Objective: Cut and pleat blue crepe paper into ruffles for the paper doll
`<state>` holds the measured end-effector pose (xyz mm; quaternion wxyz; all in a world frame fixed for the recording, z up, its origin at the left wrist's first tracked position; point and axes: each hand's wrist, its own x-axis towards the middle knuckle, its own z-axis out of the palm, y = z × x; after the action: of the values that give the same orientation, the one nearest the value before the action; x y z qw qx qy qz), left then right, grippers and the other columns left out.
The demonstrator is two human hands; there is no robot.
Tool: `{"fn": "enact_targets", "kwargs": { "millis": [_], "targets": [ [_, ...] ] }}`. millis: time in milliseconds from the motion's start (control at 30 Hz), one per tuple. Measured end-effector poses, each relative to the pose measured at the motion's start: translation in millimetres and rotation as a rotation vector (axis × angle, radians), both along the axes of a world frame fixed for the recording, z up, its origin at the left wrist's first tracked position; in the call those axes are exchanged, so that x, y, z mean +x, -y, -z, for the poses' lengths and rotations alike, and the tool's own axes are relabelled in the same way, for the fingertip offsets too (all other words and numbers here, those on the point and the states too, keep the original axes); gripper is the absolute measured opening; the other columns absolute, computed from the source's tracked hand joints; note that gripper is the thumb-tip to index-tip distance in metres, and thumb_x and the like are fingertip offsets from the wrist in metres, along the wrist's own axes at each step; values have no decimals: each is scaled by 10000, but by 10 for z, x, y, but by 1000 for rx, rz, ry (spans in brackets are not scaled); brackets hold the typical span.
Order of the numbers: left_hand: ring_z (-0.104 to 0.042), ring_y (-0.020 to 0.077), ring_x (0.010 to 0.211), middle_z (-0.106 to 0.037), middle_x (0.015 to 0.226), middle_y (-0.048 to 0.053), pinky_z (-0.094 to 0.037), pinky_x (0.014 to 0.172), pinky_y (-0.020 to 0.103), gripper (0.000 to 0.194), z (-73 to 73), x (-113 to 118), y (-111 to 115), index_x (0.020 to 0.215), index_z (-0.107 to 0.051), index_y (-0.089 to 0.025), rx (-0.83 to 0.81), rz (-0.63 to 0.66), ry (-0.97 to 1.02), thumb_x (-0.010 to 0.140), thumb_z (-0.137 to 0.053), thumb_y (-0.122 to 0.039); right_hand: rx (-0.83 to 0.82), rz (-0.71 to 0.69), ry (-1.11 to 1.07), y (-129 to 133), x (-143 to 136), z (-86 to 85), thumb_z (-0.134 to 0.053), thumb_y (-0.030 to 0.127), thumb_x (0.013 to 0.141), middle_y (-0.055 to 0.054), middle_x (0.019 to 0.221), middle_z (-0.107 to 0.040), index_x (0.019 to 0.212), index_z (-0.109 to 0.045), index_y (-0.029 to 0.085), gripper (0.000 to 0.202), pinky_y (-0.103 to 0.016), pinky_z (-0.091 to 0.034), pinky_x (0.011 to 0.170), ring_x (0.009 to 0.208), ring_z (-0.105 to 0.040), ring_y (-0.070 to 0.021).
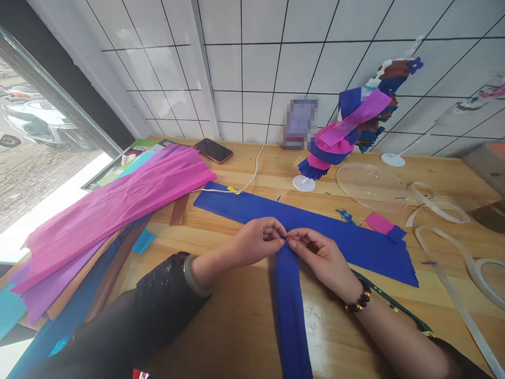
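Observation:
A long strip of dark blue crepe paper [290, 305] runs from between my hands down to the near edge of the view. My left hand [262, 239] pinches its far end from the left, thumb against fingertips. From the right, my right hand [317, 255] pinches the same end, and the fingertips of both hands meet. Behind them a wider sheet of dark blue crepe paper [366, 247] lies flat across the wooden table. A dark green, slim tool [394, 302] lies partly hidden under my right forearm.
Pink crepe paper [126, 200] tops a stack of coloured sheets at left. A phone [214, 150] and white cable [256, 168] lie near the tiled wall. A blue-and-pink paper decoration [335, 139] stands at the back, with a clear disc [371, 184] and white tape [453, 279] to the right.

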<state>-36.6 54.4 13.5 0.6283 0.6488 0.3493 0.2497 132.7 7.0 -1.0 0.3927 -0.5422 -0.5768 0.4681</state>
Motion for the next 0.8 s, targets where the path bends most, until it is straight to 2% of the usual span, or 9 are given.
{"fn": "enact_targets", "kwargs": {
  "millis": [100,367,567,700,800],
  "targets": [
    [-493,64,542,-535,618,-14,-392,533,181,108,3,9,2,803,-507,-125,4,6,6,699,-523,-150,-11,-9,-22,-2,-7,9,-570,419,736,-49,857,-653,912,-590,188,291,-273,-478,696,765,-595,-150],
    [-513,73,525,-499,591,-30,-408,528,191,72,1,21,13,774,-490,-135,13,-6,-4,713,-505,-169,-7,52,-27,-5,-23,-22,-597,399,716,-32,784,-640,850,-598,186,251,-247,-476,643,710,-580,-135],
    [-395,57,513,-417,555,-51,-321,499,169,66,-46,-4,-19,753,-524,-141,119,-44,-7,735,-462,-157,-22,62,6,-8,-14,-38,-567,404,736,-24,776,-614,841,-596,190,240,-232,-454,600,669,-541,-125],
    [-402,71,545,-464,604,-25,-330,520,182,184,-57,-13,-31,807,-588,-141,136,-23,-76,764,-410,-168,-6,56,8,-10,-5,-42,-547,395,753,-18,751,-596,853,-589,198,225,-234,-441,582,643,-516,-126],
    [-421,72,562,-494,631,-17,-344,535,181,178,-61,-10,-26,837,-599,-133,132,-38,-76,741,-452,-165,1,62,-5,-14,-3,-43,-550,382,754,-15,760,-597,857,-599,202,213,-232,-436,595,652,-512,-122]
  ]
}}
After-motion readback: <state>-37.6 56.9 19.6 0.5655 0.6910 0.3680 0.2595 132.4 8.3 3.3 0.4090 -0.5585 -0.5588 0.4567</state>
